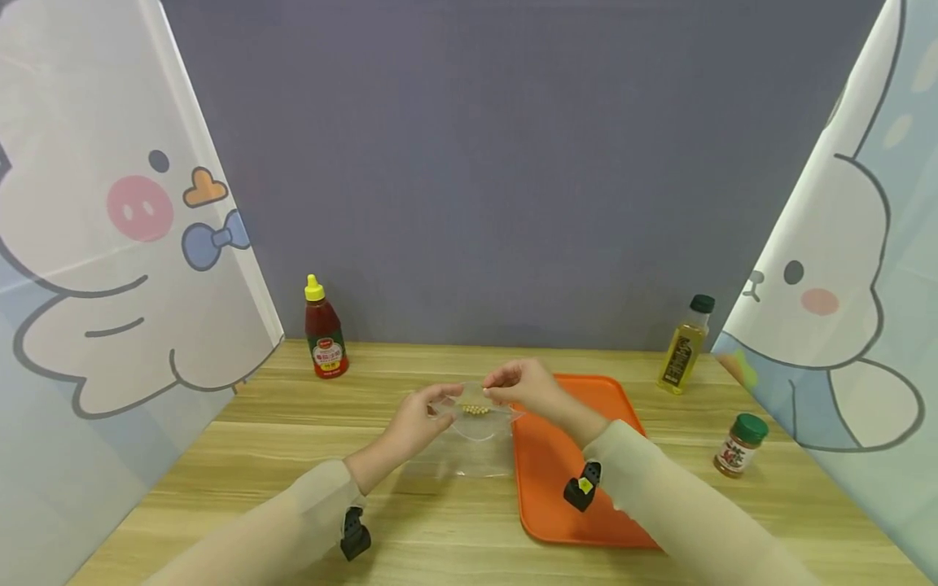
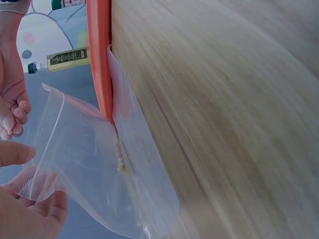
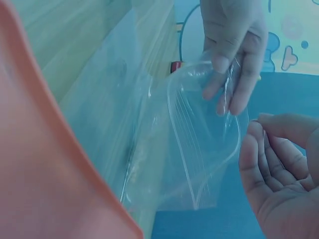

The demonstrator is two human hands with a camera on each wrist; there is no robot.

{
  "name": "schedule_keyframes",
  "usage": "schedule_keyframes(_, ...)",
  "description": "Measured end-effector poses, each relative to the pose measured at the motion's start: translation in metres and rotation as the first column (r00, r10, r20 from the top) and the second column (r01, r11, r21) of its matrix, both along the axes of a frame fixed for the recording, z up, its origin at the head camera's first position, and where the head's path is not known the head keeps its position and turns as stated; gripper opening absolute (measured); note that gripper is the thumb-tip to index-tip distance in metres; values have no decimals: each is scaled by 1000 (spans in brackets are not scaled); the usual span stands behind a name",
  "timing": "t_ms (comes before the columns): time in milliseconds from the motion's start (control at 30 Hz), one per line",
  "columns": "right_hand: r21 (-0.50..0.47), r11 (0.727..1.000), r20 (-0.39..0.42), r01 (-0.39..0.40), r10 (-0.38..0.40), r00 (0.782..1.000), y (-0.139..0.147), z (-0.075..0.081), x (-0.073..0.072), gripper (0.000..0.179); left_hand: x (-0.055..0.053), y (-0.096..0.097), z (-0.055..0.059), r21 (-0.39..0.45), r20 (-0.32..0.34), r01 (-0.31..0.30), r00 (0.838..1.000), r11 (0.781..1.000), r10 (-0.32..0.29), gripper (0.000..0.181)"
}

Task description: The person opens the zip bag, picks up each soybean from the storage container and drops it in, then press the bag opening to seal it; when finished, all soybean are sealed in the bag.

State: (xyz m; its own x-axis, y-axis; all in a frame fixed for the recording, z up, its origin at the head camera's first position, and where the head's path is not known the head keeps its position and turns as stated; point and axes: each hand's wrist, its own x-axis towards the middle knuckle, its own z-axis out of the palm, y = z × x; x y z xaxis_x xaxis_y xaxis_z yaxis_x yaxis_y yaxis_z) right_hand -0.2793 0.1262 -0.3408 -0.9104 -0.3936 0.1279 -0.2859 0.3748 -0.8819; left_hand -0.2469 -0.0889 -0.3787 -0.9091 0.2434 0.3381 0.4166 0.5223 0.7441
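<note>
A clear zip-lock bag (image 1: 479,456) has its mouth spread wide, with several small round yellowish beans (image 1: 475,409) inside, also visible along the fold in the left wrist view. My left hand (image 1: 421,417) grips the rim of the bag at its left side, thumb on one face and fingers on the other. Over the opposite side of the mouth is my right hand (image 1: 523,387), its thumb and fingertips brought together. A tiny pale spot, like one bean, shows at those fingertips in the head view. In the right wrist view the right fingertips (image 3: 256,124) are beside the bag's zip strip.
An orange tray (image 1: 557,488) lies right of the bag, under my right forearm. A red sauce bottle (image 1: 326,338) stands at the back left. Back right are an oil bottle (image 1: 685,350) and a green-lidded spice jar (image 1: 738,448). A grey wall (image 1: 469,179) closes off the wooden table.
</note>
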Motion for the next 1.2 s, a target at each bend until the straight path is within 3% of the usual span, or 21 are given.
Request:
schedule_keyframes(300, 57, 998, -71, 32, -28, 997, -9, -3, 1, 13, 0, 1, 0, 0, -2, 6, 1000, 1000, -6, 41)
schedule_keyframes(500, 48, 998, -71, 44, -41, 997, -5, -3, 1, 11, 0, 0, 0, -13, -30, 24, 999, 1000, -24, 40)
schedule_keyframes(767, 28, 997, -61, 75, -73, 995, 11, -4, -3, 12, 0, -3, 2, -5, -7, 19, 1000, 1000, -19, 40)
schedule_keyframes(1000, 32, 998, -46, 62, -60, 997, 27, -6, -6, 17, -3, -6, 3, -4, 20, -10, 1000, 1000, 10, 41)
schedule_keyframes(1200, 59, 998, -37, -30, 32, 999, 42, -12, -6, 28, -7, -11, 4, 10, 29, -29, 999, 1000, 28, 39)
